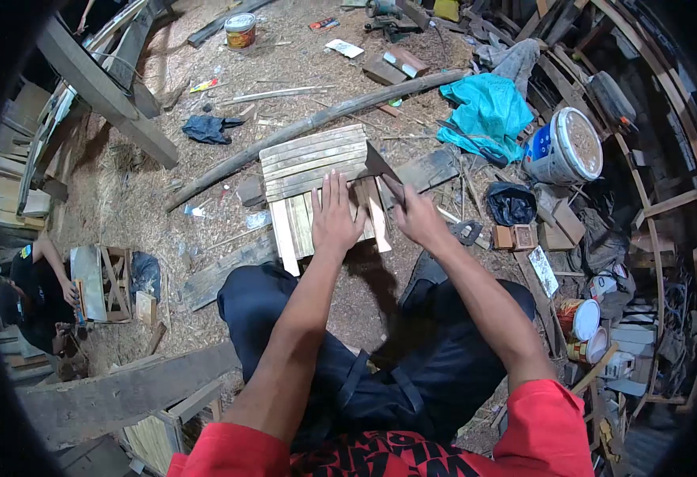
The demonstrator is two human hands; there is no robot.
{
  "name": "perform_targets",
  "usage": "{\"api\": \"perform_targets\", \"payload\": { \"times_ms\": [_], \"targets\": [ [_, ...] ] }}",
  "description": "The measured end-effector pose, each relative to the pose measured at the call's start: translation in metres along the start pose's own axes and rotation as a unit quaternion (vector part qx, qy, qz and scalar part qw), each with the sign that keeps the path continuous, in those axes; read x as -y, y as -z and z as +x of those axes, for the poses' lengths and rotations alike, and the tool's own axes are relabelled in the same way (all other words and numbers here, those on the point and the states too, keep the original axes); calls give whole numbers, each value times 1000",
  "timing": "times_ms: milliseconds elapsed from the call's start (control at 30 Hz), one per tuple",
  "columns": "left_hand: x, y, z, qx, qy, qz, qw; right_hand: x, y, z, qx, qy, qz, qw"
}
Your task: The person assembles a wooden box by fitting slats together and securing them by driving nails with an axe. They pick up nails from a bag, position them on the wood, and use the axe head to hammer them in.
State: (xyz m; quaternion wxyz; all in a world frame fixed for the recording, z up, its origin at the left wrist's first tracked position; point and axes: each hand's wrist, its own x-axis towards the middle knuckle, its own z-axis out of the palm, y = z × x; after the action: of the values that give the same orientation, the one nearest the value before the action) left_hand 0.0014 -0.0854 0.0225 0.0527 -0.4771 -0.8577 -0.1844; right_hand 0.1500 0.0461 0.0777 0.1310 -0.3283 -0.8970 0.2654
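In front of my knees stands a small wooden piece made of slats, with paler boards reaching down toward me. My left hand lies flat on these boards, fingers stretched out and the fingertips at the lower edge of the slatted top. At the right side of the piece, my right hand is closed round the near end of a dark, flat-bladed tool. The tool slants up and left along the side of the slatted piece; its kind is hard to make out.
A long pole lies behind the piece on shavings-covered ground. To the right are a teal tarp, a white bucket, a black bag and wood blocks. At far left, another person's hand is beside a wooden frame.
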Motion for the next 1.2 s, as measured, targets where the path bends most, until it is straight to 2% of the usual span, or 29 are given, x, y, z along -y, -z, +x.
{"api": "perform_targets", "payload": {
  "times_ms": [33, 167, 267, 400, 433, 533, 567, 667, 700, 833, 933, 1067, 1100, 1200],
  "targets": [
    [0, 0, 1, 1, 1, 7, 1000, 2, 5, 3, 11, -20, 18, 1000],
    [-2, -2, -1, 4, 6, 2, 1000, 23, 19, -1, -85, 59, 87, 991],
    [0, -5, 0, -5, 3, -6, 1000, 22, 17, -4, -47, 31, 83, 995],
    [-1, 0, 1, -8, -4, -8, 1000, 10, 14, 1, 27, -81, 2, 996],
    [-3, 1, 0, -4, -2, -10, 1000, 12, 16, 2, -22, -56, 22, 998],
    [-4, -1, -2, -4, 0, -10, 1000, 24, 31, -1, -52, -42, 101, 993],
    [-4, -1, 0, -9, 0, -12, 1000, 21, 28, -2, -67, -5, 125, 990],
    [-4, 0, -1, -22, -9, -20, 1000, 4, 2, -3, -87, 77, 97, 988],
    [-5, 1, 1, 19, 4, 29, 999, 6, 9, 1, 40, -39, -10, 998],
    [-7, 2, -3, -12, -11, 2, 1000, 15, 16, 3, -73, 15, 85, 994],
    [-3, -3, -1, -24, -14, 3, 1000, 19, 14, 2, -113, 67, 136, 982],
    [-3, -3, 1, -23, -11, -15, 1000, -5, -6, 1, -10, -27, 19, 999],
    [-3, -2, 1, -15, -8, -14, 1000, 1, 3, 3, -3, -51, 26, 998],
    [-7, -3, -2, -13, -5, -9, 1000, 12, 10, 0, -73, -8, 118, 990]
  ]
}}
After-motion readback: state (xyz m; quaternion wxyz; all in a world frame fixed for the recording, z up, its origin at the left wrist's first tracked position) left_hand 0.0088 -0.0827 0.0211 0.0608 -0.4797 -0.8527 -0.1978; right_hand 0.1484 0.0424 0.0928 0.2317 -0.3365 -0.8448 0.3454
